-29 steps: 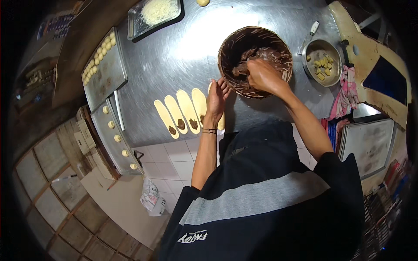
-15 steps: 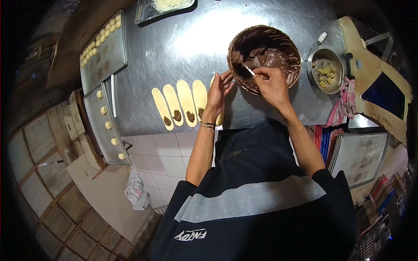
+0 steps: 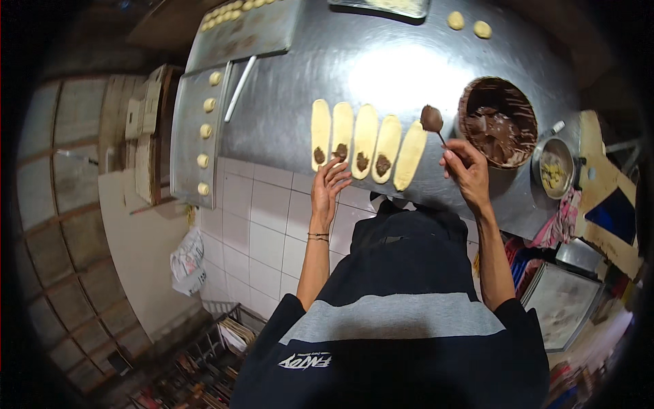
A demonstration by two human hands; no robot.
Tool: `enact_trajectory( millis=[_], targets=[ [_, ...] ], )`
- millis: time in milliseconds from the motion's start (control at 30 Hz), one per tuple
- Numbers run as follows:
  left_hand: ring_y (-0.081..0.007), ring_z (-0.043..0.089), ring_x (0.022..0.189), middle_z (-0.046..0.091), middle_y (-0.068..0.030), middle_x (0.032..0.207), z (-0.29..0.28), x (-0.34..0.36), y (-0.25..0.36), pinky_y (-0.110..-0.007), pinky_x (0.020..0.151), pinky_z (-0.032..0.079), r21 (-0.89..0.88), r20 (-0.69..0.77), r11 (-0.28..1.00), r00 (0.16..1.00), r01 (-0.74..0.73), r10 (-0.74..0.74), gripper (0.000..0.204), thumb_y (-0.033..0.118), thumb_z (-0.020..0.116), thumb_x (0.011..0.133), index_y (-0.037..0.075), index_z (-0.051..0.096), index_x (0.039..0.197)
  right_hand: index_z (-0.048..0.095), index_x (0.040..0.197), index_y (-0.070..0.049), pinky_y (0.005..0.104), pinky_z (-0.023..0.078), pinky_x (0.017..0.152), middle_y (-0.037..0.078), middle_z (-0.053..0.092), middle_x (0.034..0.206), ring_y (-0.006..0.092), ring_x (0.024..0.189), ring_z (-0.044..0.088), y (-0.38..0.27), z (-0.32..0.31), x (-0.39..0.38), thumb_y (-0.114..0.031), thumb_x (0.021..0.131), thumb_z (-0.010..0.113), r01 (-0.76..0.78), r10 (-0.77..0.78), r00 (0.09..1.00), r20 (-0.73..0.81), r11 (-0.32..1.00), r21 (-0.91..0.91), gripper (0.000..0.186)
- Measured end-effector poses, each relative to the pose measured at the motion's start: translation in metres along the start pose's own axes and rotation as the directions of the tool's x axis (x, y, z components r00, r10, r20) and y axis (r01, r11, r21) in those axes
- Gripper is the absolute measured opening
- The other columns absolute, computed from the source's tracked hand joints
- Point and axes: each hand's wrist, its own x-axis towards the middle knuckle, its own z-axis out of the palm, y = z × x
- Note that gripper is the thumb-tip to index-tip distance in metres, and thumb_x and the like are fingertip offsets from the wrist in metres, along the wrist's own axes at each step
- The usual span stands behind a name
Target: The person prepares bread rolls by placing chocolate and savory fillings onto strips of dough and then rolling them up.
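Observation:
Several flat dough strips lie side by side along the near edge of the steel table. All but the rightmost strip carry a dab of chocolate spread near the lower end; that one shows plain dough. My right hand grips a spoon by its handle, its bowl coated with chocolate and raised just right of the rightmost strip. Behind it stands a round tub with chocolate paste inside and smears on its wall. My left hand has its fingers spread, close to the lower ends of the left strips.
Trays with dough balls line the left side, a white rod beside them. Two dough balls and a dark-edged tray sit at the back. On the right are a metal bowl with yellow pieces and a pink cloth.
My right hand has lifted the spoon out of the tub, now loaded with chocolate. The left hand has moved from the tub's side to the left strips. The view has shifted leftward.

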Motion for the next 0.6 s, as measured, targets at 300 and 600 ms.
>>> enact_trajectory(
  millis=[300, 600],
  targets=[
    [-0.0246, 0.068, 0.089, 0.069, -0.0168, 0.11, -0.142, -0.068, -0.192, -0.036, 0.078, 0.056, -0.066, -0.508, 0.956, 0.815, 0.287, -0.279, 0.057, 0.049, 0.043, 0.104, 0.001, 0.058, 0.129, 0.07, 0.1, -0.001, 0.0225, 0.035, 0.052, 0.0, 0.06, 0.071, 0.0049, 0.059, 0.05, 0.023, -0.041, -0.008, -0.018, 0.098, 0.066, -0.187, 0.196, 0.98, 0.03, 0.967, -0.175, 0.017],
    [-0.0247, 0.068, 0.083, 0.07, -0.0121, 0.095, -0.298, -0.153, -0.323, -0.038, 0.079, 0.056, 0.952, -0.102, 0.275, 0.986, 0.135, -0.13, 0.047, 0.043, 0.05, 0.101, 0.0, 0.068, 0.112, 0.065, 0.074, -0.002, 0.0291, 0.04, 0.053, 0.001, 0.056, 0.062, 0.0089, 0.058, 0.049, 0.07, -0.044, 0.022, -0.028, 0.095, 0.072, -0.067, 0.083, 0.996, 0.009, 0.861, -0.504, 0.034]
  ],
)
